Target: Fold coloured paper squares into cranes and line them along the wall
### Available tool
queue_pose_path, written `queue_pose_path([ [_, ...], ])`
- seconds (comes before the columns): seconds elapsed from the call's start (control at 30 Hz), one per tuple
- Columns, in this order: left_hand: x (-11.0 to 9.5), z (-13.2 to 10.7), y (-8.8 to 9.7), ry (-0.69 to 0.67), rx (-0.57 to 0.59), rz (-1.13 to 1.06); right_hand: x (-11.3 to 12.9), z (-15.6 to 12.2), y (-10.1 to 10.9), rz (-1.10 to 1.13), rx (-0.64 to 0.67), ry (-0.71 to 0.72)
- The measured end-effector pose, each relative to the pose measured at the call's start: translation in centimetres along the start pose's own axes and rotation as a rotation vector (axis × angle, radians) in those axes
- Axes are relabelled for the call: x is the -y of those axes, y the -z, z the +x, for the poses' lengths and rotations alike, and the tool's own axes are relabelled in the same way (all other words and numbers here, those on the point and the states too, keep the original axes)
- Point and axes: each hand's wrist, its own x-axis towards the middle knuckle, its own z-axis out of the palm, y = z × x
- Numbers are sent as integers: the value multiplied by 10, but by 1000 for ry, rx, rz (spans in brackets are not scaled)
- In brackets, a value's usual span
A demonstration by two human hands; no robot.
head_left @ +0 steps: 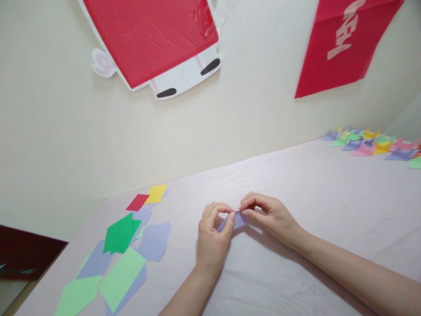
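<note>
A small piece of purple paper is held between my two hands, just above the cloth-covered surface. My left hand pinches its left part between thumb and fingers. At the upper right corner of the paper, my right hand grips with thumb and index finger. Part of the paper is hidden behind the left thumb and fingers, so I cannot tell its full folded shape.
Loose sheets lie to the left: dark green paper, light green paper, purple paper, red paper and yellow paper. Several folded paper pieces stand at the far right. A pale wall rises behind the covered surface.
</note>
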Motion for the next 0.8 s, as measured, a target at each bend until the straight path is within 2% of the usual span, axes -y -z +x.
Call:
queue_pose_path([
  [0.13,1,2,1,-47,-5,13,1,1,-2,-10,10,-11],
  [0.23,0,2,1,-59,-89,14,2,1,-1,-96,-48,14],
  [0.3,-1,0,-1,20,-102,-30,2,1,1,-176,-118,59],
  [0.37,-5,-3,-5,146,-21,-118,2,1,2,-265,-146,158],
  [0.43,-8,-6,-11,245,69,-218,3,0,2,-367,-122,288],
  [0.53,-11,-8,-17,301,94,-308,5,-2,0,-539,-73,445],
  [0.7,-6,-5,-13,271,69,-242,10,-3,-1,-663,-25,537],
  [0.8,-1,-2,-5,113,105,-22,11,-4,2,-678,-84,536],
])
